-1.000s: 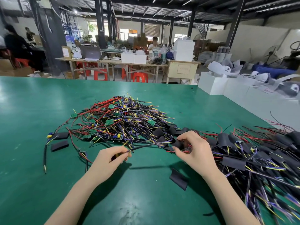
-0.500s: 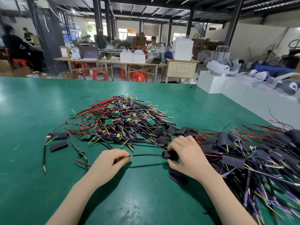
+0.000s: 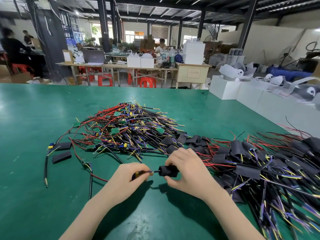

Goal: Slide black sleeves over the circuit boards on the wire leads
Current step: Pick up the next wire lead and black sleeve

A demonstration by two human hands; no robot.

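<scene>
Short black tube sleeve (image 3: 168, 171), gripped by right hand (image 3: 186, 170), now much closer to left hand (image 3: 126, 179) pinching thin lead tips (image 3: 150, 172), above near desk edge. Sleeve travels along lead; board hidden, seating uncertain.

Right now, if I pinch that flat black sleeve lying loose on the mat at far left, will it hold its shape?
The loose sleeve lies flat, so it probably stays collapsed and bends easily. It looks thin, likely very light, and may skid on the smooth green mat. The sleeve held in the right hand looks rounded open, suggesting soft walls.
</scene>
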